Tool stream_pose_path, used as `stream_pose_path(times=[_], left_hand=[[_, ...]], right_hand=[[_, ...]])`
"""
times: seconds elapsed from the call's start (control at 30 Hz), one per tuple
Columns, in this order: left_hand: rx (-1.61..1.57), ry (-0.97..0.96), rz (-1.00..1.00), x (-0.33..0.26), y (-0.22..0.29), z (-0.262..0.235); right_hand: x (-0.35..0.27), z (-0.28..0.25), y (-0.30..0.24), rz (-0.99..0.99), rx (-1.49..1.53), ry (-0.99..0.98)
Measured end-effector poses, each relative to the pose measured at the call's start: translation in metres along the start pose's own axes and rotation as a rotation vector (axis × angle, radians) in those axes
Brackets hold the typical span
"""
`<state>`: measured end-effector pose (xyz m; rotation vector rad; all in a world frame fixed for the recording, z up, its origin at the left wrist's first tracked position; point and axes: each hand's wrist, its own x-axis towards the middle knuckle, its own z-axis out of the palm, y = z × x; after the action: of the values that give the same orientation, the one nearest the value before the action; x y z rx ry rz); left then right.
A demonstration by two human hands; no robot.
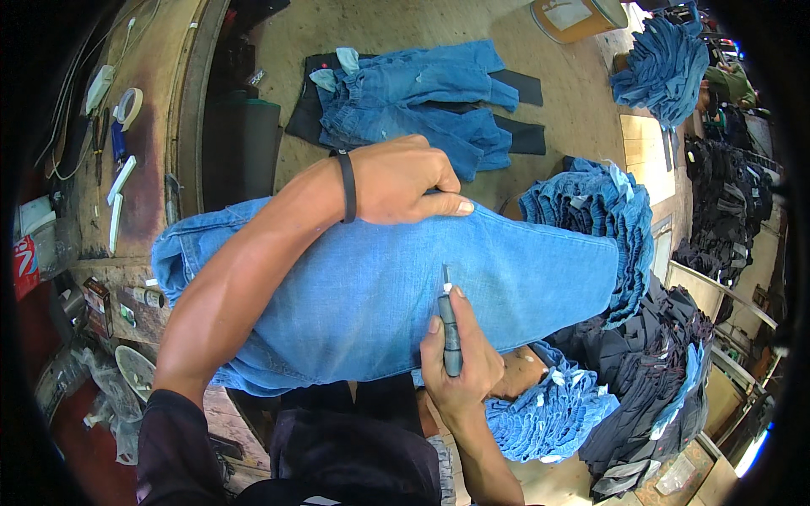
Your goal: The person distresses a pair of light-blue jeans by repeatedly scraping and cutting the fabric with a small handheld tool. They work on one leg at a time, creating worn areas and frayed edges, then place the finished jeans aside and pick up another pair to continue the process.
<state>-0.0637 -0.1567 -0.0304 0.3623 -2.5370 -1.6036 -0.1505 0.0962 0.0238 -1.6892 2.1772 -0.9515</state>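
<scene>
A pair of blue jeans (363,291) lies stretched crosswise in front of me, one leg tapering to the right. My left hand (403,179), with a black band at its wrist, is closed on the far edge of that leg, thumb on top of the cloth. In my right hand (468,358) is a slim tool with a grey ribbed handle (451,337) and a narrow tip. The tip points away from me and meets the denim, or sits just above it, near the middle of the leg. What supports the jeans is mostly hidden beneath them.
Beyond lie more jeans (413,88) over dark cloth. To the right are a blue denim stack (620,228), a lighter blue stack (548,417) and a black garment pile (650,371). A wooden bench (160,76) at left carries a tape roll (128,108). A drum (578,18) stands far off.
</scene>
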Motion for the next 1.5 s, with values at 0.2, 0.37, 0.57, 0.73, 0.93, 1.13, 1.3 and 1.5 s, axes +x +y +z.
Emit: stream_pose_path(times=[0.2, 0.37, 0.57, 0.73, 0.93, 1.13, 1.3, 1.5], left_hand=[[0.023, 0.015, 0.006, 0.0, -0.003, 0.003], [0.022, -0.006, -0.024, 0.0, -0.002, 0.001], [0.015, 0.007, 0.004, 0.0, -0.001, 0.001], [0.001, 0.01, 0.008, 0.0, -0.002, 0.002], [0.016, -0.006, -0.025, 0.0, -0.003, 0.002], [0.058, -0.009, -0.022, 0.001, -0.002, 0.001], [-0.001, -0.059, -0.153, -0.007, 0.011, -0.003], [-0.017, -0.199, -0.134, -0.012, 0.009, -0.016]], right_hand=[[0.0, 0.001, -0.003, 0.011, -0.057, -0.024], [-0.033, -0.016, -0.016, 0.103, -0.026, -0.106], [-0.035, -0.017, -0.009, 0.044, 0.018, -0.002], [-0.003, 0.001, 0.003, 0.03, -0.031, 0.0], [0.001, -0.001, -0.002, 0.077, -0.062, -0.055], [-0.042, -0.021, -0.021, 0.118, -0.013, -0.064], [-0.058, -0.024, -0.017, 0.111, 0.04, 0.013], [-0.034, -0.01, -0.02, 0.089, 0.046, 0.038]])
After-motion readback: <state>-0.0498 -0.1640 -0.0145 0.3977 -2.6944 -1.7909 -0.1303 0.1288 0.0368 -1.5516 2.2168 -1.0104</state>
